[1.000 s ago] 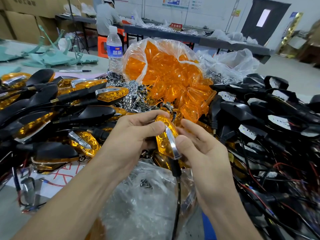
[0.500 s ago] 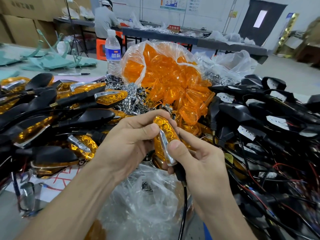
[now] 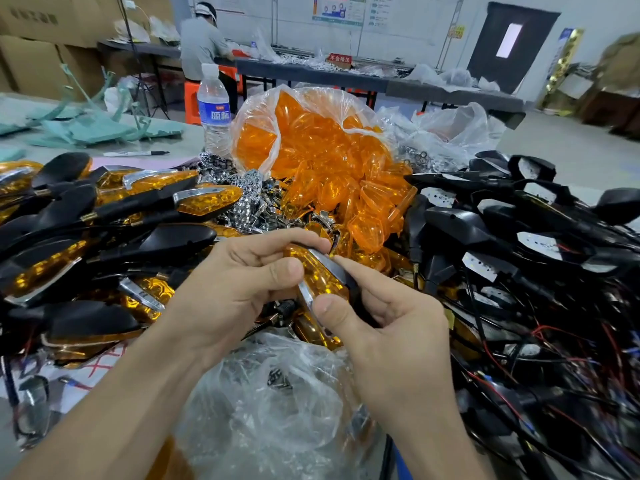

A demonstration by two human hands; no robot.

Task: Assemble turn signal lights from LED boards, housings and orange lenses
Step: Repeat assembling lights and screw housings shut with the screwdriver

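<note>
Nearest to the camera, in front of the bag of orange lenses (image 3: 322, 161), lies a crumpled clear plastic sheet (image 3: 277, 403). Between this sheet and the bag, both hands hold one turn signal light (image 3: 322, 278). The left hand (image 3: 239, 289) pinches its upper end with thumb and curled fingers. The right hand (image 3: 388, 327) grips its lower end, with the thumb on the chrome strip. The light has a faceted orange lens, a chrome strip along one edge and a black housing behind. Left of the bag is a heap of finished lights (image 3: 104, 220); right of it are black housings (image 3: 502, 244) with white LED boards and red wires. At the bag's lower left lie chrome reflectors (image 3: 249, 199), and just left of the bag, further back, stands a water bottle (image 3: 214, 109).
</note>
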